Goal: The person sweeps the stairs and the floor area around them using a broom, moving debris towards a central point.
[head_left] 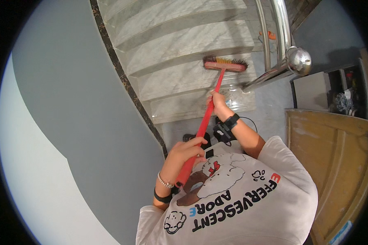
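A red-handled broom [206, 118] slants up and away from my body. My left hand [187, 151] grips the handle near its top end, close to my shirt. Further down the handle, my right hand [217, 101] is closed around it. The broom head [225, 65] is red, with dark and yellow bristles facing the riser of a marble stair step [171, 82]. Dark specks of dirt [225, 92] lie on the lowest step, just beyond my right hand.
Marble stairs [184, 39] rise ahead. A grey wall [89, 101] with dark skirting [125, 79] bounds the left. To the right stand a metal railing with a ball-topped post [299, 60], a wooden door [331, 153] and a shelf unit [311, 90]. An orange object [271, 35] lies behind the railing.
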